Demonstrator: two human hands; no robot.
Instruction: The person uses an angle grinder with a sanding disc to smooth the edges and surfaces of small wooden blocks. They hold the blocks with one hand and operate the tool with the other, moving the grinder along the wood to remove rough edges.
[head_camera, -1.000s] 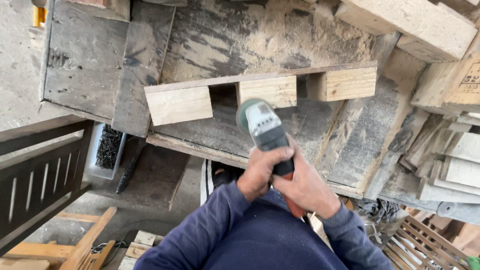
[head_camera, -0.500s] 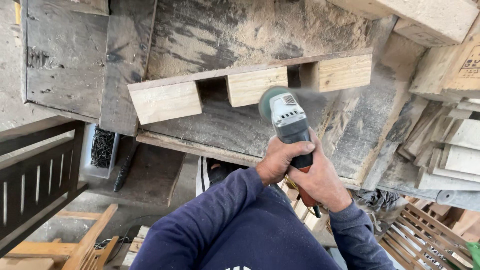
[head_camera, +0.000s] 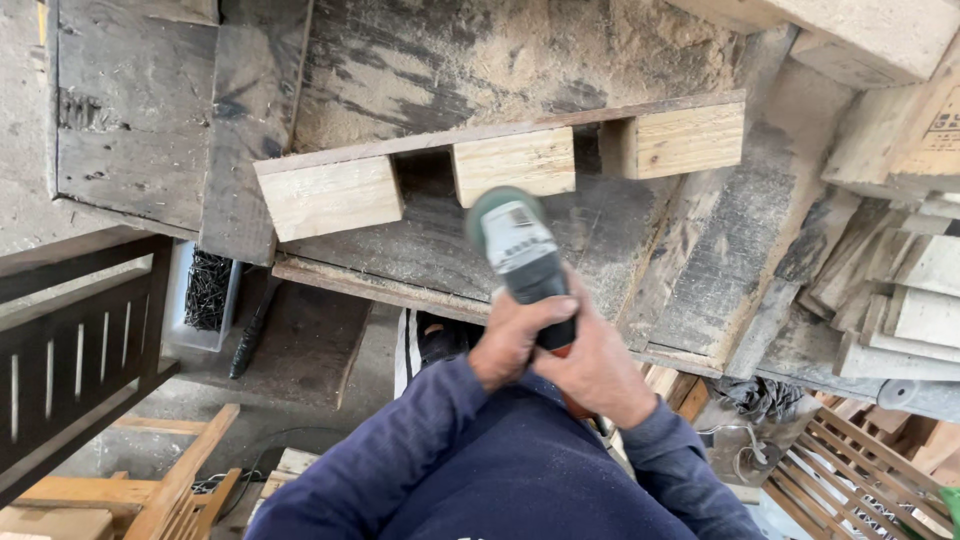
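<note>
Head view: I see both hands, left hand (head_camera: 512, 335) and right hand (head_camera: 598, 368), clasping the angle grinder (head_camera: 522, 255) tight below the pallet (head_camera: 500, 165); left of the pallet, a clear tub (head_camera: 205, 292) holds dark screws.

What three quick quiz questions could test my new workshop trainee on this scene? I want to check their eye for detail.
1. True or false: both hands grip the power tool.
2. How many pale wooden blocks sit under the thin slat?
3. Which block is the tool's head nearest: A left block, B middle block, C right block?

Key: 1 true, left hand and right hand; 2 three; 3 B.
</note>
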